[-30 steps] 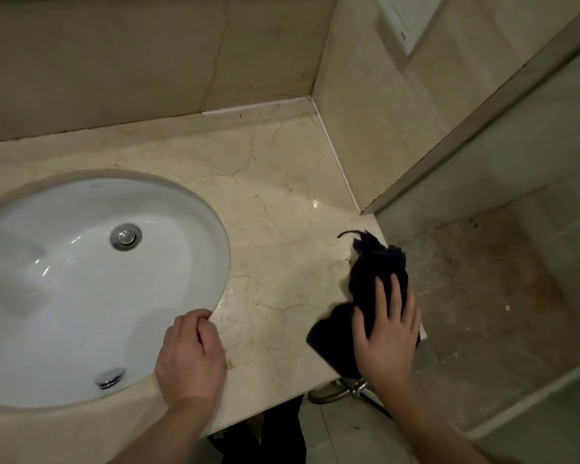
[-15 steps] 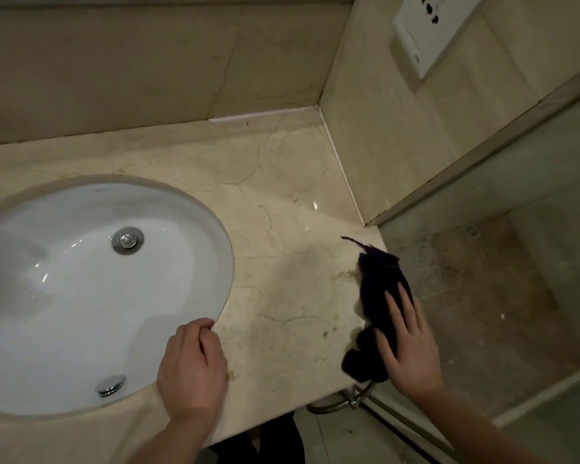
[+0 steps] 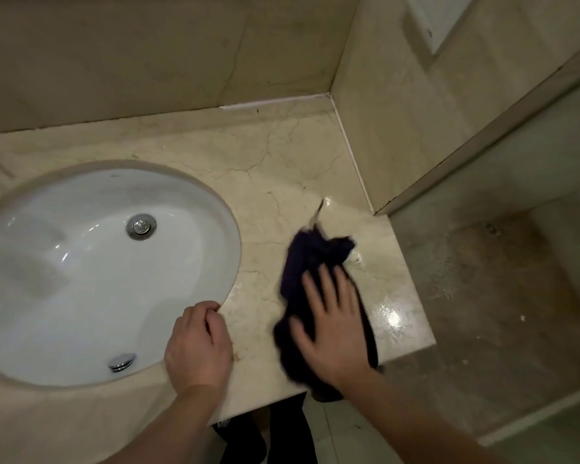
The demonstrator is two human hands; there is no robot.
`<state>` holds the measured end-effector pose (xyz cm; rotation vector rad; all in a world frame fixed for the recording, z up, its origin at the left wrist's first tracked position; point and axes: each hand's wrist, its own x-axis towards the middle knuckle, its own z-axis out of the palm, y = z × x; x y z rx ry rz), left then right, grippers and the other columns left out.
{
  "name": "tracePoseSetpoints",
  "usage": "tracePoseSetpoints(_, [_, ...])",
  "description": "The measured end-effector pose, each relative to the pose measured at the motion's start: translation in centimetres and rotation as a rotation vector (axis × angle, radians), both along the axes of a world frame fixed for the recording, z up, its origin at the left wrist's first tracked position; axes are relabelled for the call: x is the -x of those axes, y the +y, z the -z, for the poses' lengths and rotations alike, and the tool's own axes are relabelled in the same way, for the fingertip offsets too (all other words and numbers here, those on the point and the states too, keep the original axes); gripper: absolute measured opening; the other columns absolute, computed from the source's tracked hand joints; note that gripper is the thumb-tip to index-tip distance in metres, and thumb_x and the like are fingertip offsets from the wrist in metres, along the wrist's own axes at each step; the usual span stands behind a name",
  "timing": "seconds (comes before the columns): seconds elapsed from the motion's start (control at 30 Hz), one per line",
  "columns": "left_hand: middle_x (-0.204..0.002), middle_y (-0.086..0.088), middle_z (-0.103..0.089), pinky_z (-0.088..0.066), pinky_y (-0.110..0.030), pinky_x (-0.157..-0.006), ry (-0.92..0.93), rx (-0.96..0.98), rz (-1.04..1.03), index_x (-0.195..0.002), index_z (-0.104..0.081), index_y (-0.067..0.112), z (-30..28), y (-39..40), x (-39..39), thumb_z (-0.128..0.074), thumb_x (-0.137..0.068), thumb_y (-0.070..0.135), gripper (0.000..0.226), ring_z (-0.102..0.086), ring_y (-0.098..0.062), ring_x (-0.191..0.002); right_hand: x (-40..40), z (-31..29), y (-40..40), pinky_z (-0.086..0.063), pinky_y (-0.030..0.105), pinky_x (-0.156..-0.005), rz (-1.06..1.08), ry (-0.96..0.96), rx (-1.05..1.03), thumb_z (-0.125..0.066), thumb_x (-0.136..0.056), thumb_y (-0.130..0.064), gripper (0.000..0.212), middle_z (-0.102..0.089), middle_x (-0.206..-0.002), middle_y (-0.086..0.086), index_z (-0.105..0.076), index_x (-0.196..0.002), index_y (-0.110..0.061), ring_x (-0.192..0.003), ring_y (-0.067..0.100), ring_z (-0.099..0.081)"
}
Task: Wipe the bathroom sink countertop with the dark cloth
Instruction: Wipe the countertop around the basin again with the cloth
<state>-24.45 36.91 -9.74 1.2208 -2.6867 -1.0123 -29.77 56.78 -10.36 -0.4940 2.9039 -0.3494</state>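
Observation:
The dark cloth lies crumpled on the beige marble countertop, right of the white oval sink. My right hand presses flat on the cloth with fingers spread and straight; the hand is motion-blurred. The cloth's near end hangs over the counter's front edge. My left hand rests on the counter at the sink's near right rim, its fingers curled with nothing in them. A wet sheen shows on the counter right of the cloth.
Tiled walls meet at the back right corner. A glass shower partition stands at the counter's right end. The sink has a chrome drain and an overflow cap. A white wall plate is up right.
My right hand has swept the cloth leftward from the counter's right edge toward the middle, leaving a wet patch. My left hand has stayed at the sink's rim.

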Motion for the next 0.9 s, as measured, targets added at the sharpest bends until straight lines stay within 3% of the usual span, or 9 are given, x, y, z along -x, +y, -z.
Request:
tracePoseSetpoints(0.13, [-0.101, 0.010, -0.065, -0.037, -0.029, -0.080, 0.015, -0.024, 0.001, -0.105, -0.067, 0.025, -0.3, 0.0, -0.2, -0.036, -0.094, 0.025, 0.034, -0.054, -0.013, -0.094, 0.1, -0.1, 3.9, -0.014, 0.052, -0.124, -0.232, 0.019, 0.038, -0.051, -0.094, -0.060, 0.068, -0.017, -0.167, -0.001, -0.036, -0.154, -0.034, -0.155, 0.026, -0.008])
tracePoseSetpoints(0.27, [-0.092, 0.018, -0.056, -0.034, -0.030, -0.076, 0.009, -0.026, -0.034, -0.098, -0.066, 0.028, -0.9, 0.5, 0.2, -0.039, -0.094, 0.026, 0.028, -0.049, -0.010, -0.088, 8.5, 0.6, 5.7, -0.012, 0.049, -0.125, -0.079, 0.069, -0.061, -0.038, -0.095, -0.067, 0.071, -0.019, -0.167, 0.002, -0.034, -0.155, -0.030, -0.155, 0.026, -0.010])
tracePoseSetpoints(0.4, [-0.081, 0.012, -0.055, -0.039, -0.035, -0.072, -0.022, -0.112, -0.077, -0.078, -0.054, 0.024, -1.2, 1.6, 4.4, -0.035, -0.099, 0.021, 0.029, -0.052, -0.019, -0.082, 13.7, 0.5, 3.5, -0.016, 0.049, -0.123, 0.048, 0.107, -0.090, -0.031, -0.097, -0.065, 0.070, -0.025, -0.165, 0.004, -0.032, -0.156, -0.028, -0.152, 0.029, -0.019])
tracePoseSetpoints(0.53, [-0.076, 0.005, -0.053, -0.037, -0.035, -0.068, 0.018, -0.140, -0.212, -0.077, -0.048, 0.020, -0.3, 3.2, 9.0, -0.028, -0.100, 0.025, 0.032, -0.052, -0.023, -0.075, 8.2, 0.6, 0.8, -0.014, 0.052, -0.124, 0.144, 0.102, -0.016, -0.034, -0.099, -0.056, 0.067, -0.020, -0.166, 0.010, -0.031, -0.157, -0.023, -0.154, 0.031, -0.011])
tracePoseSetpoints(0.67, [-0.070, 0.006, -0.053, -0.037, -0.033, -0.065, 0.022, -0.102, -0.272, -0.073, -0.046, 0.023, -0.2, 3.6, 9.7, -0.028, -0.101, 0.028, 0.034, -0.050, -0.011, -0.065, 2.5, 0.4, -1.1, -0.008, 0.050, -0.125, -0.024, -0.003, -0.017, -0.037, -0.096, -0.063, 0.073, -0.011, -0.168, 0.009, -0.020, -0.160, -0.031, -0.155, 0.029, -0.001])
tracePoseSetpoints(0.8, [-0.070, 0.006, -0.054, -0.047, -0.037, -0.065, -0.003, -0.083, -0.251, -0.072, -0.046, 0.026, -0.1, 3.4, 9.8, -0.029, -0.100, 0.031, 0.033, -0.053, -0.014, -0.064, 6.1, -0.1, -1.5, -0.003, 0.055, -0.123, -0.095, -0.055, -0.077, -0.029, -0.090, -0.081, 0.080, -0.009, -0.167, 0.017, -0.009, -0.159, -0.044, -0.155, 0.034, 0.004])
tracePoseSetpoints(0.9, [-0.073, 0.006, -0.054, -0.046, -0.037, -0.066, -0.028, -0.066, -0.238, -0.076, -0.046, 0.027, -0.2, 3.5, 10.0, -0.030, -0.100, 0.033, 0.029, -0.054, -0.019, -0.067, 11.4, -0.1, -3.0, 0.000, 0.055, -0.124, -0.046, -0.028, -0.100, -0.028, -0.089, -0.081, 0.081, -0.011, -0.166, 0.019, -0.007, -0.159, -0.044, -0.155, 0.035, 0.000])
